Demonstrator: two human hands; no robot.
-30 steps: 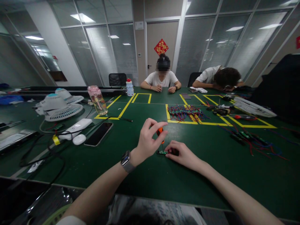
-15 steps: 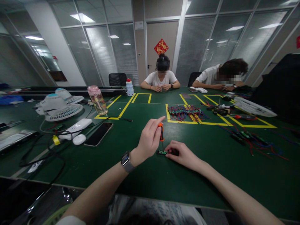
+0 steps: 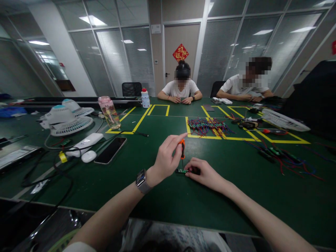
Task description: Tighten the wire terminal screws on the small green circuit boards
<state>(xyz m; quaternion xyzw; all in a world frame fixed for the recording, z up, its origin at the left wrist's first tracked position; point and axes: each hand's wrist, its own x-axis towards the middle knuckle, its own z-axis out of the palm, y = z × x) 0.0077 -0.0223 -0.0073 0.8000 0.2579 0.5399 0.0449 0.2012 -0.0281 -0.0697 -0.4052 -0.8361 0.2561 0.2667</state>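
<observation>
An orange and black screwdriver (image 3: 183, 150) stands nearly upright in front of me, its thin shaft reaching down to a small green circuit board (image 3: 182, 171). My left hand (image 3: 168, 154), with a watch on its wrist, is closed around the screwdriver's handle, which is partly hidden behind the fingers. The board lies flat on the green table, and its right end is pinched between the thumb and fingers of my right hand (image 3: 201, 170). Whatever lies under the right palm is dark and mostly hidden.
Circuit boards with red and blue wires (image 3: 210, 126) lie bunched beyond my hands, with more wired boards (image 3: 280, 154) to the right. A phone (image 3: 110, 150), white mouse (image 3: 89, 156), bottle (image 3: 109, 112) and fans (image 3: 69, 120) are on the left. Two people sit across the table.
The screwdriver handle has tipped slightly to the right, and my left fingers have shifted a little around it. My right hand and the board stay put. The person at right has raised their head.
</observation>
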